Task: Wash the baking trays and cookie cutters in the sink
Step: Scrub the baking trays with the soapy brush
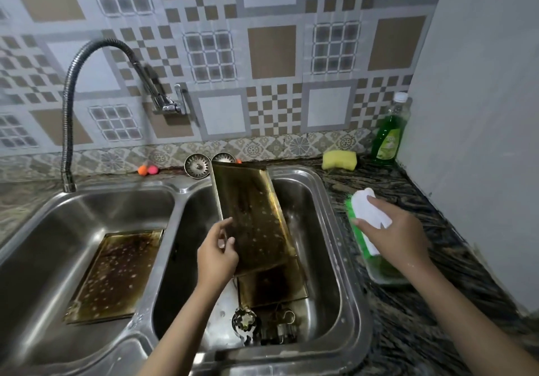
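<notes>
My left hand (217, 254) grips the near left edge of a greasy gold baking tray (252, 215), which stands tilted in the right sink basin (323, 229) with its far end on the rim. Under it lies a second tray (272, 288). A third, spotted tray (116, 273) lies flat in the left basin (43, 244). Metal cookie cutters (256, 326) lie at the near end of the right basin. My right hand (393, 229) grips a white-handled scrub brush with green bristles (366, 215) over the counter to the right.
A flexible steel faucet (68, 130) arcs over the left basin. On the dark counter stand a green dish-soap bottle (389, 133), a yellow sponge (339, 159) and a shallow green-filled dish (385, 270). Two sink strainers (197, 165) lean against the tiled wall.
</notes>
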`<action>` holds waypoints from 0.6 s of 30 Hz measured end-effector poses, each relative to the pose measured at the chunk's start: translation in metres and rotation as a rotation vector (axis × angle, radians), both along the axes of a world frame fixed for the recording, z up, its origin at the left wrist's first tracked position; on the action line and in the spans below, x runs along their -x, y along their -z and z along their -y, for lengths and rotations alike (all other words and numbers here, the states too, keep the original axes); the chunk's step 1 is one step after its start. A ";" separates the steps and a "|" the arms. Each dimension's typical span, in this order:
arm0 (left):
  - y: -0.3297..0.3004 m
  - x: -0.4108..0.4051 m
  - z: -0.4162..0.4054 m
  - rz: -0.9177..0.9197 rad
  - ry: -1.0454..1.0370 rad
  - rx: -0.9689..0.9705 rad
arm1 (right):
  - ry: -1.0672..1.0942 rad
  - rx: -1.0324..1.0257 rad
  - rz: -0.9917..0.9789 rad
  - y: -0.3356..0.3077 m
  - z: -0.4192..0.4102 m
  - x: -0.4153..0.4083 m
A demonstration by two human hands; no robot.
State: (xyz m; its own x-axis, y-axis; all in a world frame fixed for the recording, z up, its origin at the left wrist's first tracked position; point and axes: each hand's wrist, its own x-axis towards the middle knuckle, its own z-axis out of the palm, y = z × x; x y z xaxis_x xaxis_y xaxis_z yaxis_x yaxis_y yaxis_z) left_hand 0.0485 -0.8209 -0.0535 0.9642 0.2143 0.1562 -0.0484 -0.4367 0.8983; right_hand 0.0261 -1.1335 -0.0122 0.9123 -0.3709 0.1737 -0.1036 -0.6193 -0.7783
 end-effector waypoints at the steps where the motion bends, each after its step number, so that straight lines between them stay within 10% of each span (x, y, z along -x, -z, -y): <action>1: 0.000 0.002 0.000 -0.005 -0.010 0.047 | -0.026 -0.019 0.038 -0.004 -0.013 -0.001; 9: 0.001 0.006 0.012 0.033 -0.046 0.197 | -0.466 -0.056 0.119 0.009 -0.146 -0.011; 15: 0.007 0.020 -0.005 0.051 -0.020 0.219 | -0.216 0.011 0.010 0.003 -0.146 -0.078; 18: 0.008 0.015 -0.003 0.081 -0.042 0.208 | -0.415 0.082 0.094 0.003 -0.183 -0.049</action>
